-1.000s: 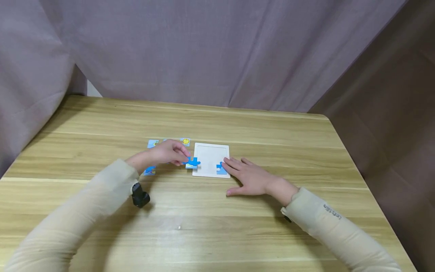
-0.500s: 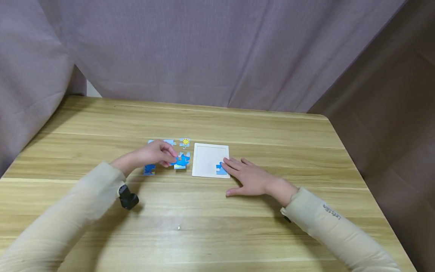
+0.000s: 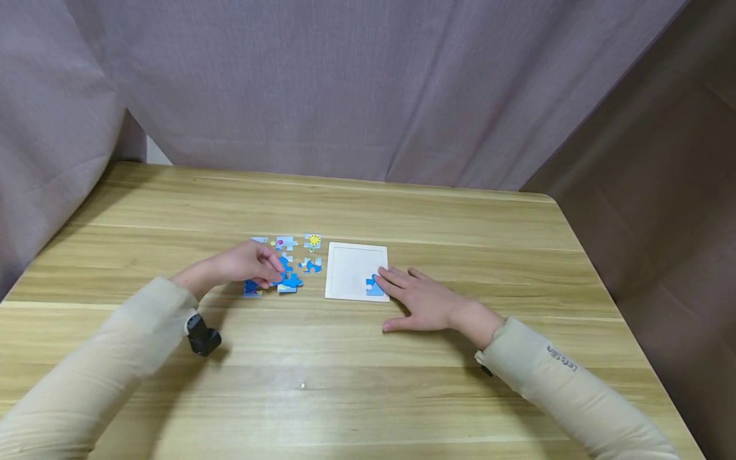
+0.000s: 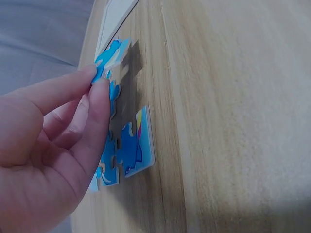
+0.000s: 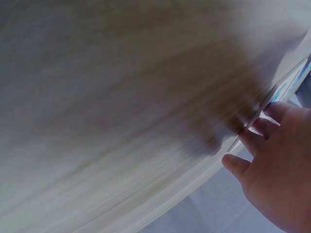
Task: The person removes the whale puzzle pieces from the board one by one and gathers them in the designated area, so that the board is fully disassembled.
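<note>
My left hand (image 3: 248, 263) pinches a blue jigsaw puzzle piece (image 3: 292, 282) between thumb and fingers, over the group of loose pieces. In the left wrist view the held piece (image 4: 115, 52) is tilted above the table, its shadow beside it. A white square puzzle tray (image 3: 349, 268) lies right of the pieces. One blue puzzle piece (image 3: 374, 289) sits in its lower right corner. My right hand (image 3: 425, 301) lies flat with spread fingers, fingertips on the tray's right edge and beside that piece. The right wrist view shows the right hand (image 5: 284, 165) along the tray's rim.
Several loose pieces lie left of the tray: a sun piece (image 3: 313, 241), a pink-swirl piece (image 3: 285, 243), a blue-and-white piece (image 3: 311, 266) and a dark blue corner piece (image 4: 136, 148). A tiny white speck (image 3: 303, 386) lies on the wooden table (image 3: 345, 409). Curtains (image 3: 322, 89) hang behind.
My left hand has carried the puzzle piece leftward from the tray's left edge to over the loose pieces, uncovering the blue-and-white piece. The right hand and tray have stayed in place.
</note>
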`<state>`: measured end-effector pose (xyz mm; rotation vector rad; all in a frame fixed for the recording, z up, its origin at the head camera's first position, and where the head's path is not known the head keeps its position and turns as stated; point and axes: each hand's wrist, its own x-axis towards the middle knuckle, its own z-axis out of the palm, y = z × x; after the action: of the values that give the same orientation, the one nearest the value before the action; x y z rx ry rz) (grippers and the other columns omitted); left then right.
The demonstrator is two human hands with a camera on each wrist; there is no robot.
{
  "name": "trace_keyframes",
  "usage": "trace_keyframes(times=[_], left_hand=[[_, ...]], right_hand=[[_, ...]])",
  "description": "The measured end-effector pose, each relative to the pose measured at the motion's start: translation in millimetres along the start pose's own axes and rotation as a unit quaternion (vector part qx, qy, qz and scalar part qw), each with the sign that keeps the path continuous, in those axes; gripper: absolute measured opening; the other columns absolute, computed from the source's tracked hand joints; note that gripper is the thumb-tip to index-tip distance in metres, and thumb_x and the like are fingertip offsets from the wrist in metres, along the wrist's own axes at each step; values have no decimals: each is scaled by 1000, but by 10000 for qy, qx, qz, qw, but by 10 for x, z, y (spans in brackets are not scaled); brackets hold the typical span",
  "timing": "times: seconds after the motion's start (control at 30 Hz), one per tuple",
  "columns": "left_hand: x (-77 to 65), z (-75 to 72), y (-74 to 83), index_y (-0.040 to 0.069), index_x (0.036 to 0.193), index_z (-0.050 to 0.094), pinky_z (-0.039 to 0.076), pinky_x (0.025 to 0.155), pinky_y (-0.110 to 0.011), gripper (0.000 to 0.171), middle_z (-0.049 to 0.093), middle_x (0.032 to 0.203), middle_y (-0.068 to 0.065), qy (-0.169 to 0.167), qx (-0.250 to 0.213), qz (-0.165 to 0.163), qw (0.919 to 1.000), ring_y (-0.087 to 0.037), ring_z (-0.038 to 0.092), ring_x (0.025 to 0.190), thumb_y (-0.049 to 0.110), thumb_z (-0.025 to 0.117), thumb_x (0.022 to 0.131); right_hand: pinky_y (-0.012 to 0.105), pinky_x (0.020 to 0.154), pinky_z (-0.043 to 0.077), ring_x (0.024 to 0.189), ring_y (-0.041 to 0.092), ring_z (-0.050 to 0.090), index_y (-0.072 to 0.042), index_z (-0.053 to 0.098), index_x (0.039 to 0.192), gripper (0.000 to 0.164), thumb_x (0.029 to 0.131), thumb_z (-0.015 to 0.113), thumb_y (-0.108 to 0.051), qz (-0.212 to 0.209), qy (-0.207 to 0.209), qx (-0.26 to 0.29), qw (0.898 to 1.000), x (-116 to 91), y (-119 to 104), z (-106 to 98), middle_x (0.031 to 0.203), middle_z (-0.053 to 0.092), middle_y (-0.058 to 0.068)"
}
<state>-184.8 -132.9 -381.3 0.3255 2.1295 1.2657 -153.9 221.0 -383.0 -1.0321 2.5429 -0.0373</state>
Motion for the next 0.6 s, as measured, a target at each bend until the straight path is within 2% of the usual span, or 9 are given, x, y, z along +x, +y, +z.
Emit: trace_keyframes(times=[0.3,0.6], left_hand=[[-12,-12,9,-8,101,59,55,74,-27,18,63,91,-9,156,247,-133,9995,-12,59,72,4,60,87],[-2,34,36,-7,95,61,55,64,-24,15,62,74,-5,420,732,-89,9964,-10,58,63,3,63,83]], right_hand=[[48,119,10,146,21,10,-15,12,150,91,85,46,-67,16,21,8,10000,9,18,10,158,8,4],[49,118,11,145,23,11,-15,13,150,90,85,47,-67,21,26,55,10000,-2,6,5,158,9,4]])
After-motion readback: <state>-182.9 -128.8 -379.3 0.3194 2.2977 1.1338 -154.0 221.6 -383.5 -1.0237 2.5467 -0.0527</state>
